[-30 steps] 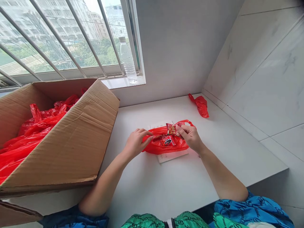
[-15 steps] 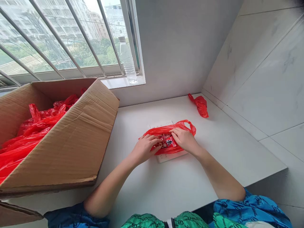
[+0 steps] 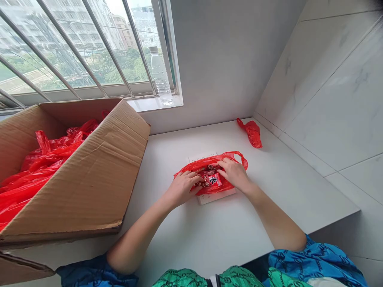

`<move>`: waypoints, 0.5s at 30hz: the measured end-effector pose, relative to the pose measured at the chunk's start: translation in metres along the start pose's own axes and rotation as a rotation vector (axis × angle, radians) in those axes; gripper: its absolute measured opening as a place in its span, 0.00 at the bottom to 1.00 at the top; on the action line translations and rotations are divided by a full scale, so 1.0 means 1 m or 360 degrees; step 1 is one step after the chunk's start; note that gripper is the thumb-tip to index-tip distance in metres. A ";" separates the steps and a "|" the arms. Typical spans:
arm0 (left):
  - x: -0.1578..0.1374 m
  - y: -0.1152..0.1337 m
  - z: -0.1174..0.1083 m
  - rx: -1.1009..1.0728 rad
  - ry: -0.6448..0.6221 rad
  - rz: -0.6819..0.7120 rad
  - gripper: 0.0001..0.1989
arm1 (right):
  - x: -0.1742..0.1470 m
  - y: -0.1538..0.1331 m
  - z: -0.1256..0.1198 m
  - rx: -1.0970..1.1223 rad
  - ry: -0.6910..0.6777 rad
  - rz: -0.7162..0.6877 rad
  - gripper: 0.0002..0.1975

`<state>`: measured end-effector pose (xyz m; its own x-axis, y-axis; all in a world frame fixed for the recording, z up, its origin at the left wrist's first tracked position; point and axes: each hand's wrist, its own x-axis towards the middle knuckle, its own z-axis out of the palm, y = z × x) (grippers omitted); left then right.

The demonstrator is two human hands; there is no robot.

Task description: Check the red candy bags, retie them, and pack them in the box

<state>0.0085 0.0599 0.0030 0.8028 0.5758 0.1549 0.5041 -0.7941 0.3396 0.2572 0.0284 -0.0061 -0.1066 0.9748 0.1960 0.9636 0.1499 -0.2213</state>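
Observation:
A red plastic bag lies with its mouth spread on a white sheet or booklet with print. Inside it are several small red packets, one with a large dark character on white. My left hand rests over the bag's left end, fingers stretched across the packets and thumb apart. From the right, my right hand reaches into the mouth, its thumb and fingertips apart at the packets. Its fingertips are partly hidden by the packets and plastic. A bag handle loop sticks out beyond the right hand.
On the left stands a cardboard box filled with red plastic bags. A small knotted red bag lies at the white table's back right. A clear water bottle stands on the sill by the barred window.
My right hand has shifted slightly right and its fingers have moved over the packets. More packets show in the bag's mouth. The left hand has hardly moved.

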 end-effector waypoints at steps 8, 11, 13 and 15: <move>-0.001 0.000 -0.001 0.0042 0.0009 -0.0001 0.11 | -0.003 -0.008 -0.014 0.0356 0.0394 0.0028 0.12; -0.001 0.000 -0.001 0.0089 0.0025 -0.0005 0.11 | -0.002 -0.010 -0.008 0.0195 0.0404 0.0030 0.14; -0.001 0.001 -0.002 0.0124 0.0031 -0.0036 0.10 | -0.002 -0.011 -0.003 0.0181 0.0381 -0.0003 0.12; -0.001 0.001 -0.002 0.0162 0.0054 -0.0118 0.10 | -0.003 -0.013 0.001 0.0268 0.0270 -0.0111 0.10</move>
<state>0.0080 0.0591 0.0046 0.7517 0.6385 0.1648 0.5927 -0.7638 0.2557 0.2451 0.0240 -0.0045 -0.1150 0.9215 0.3709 0.8994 0.2551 -0.3549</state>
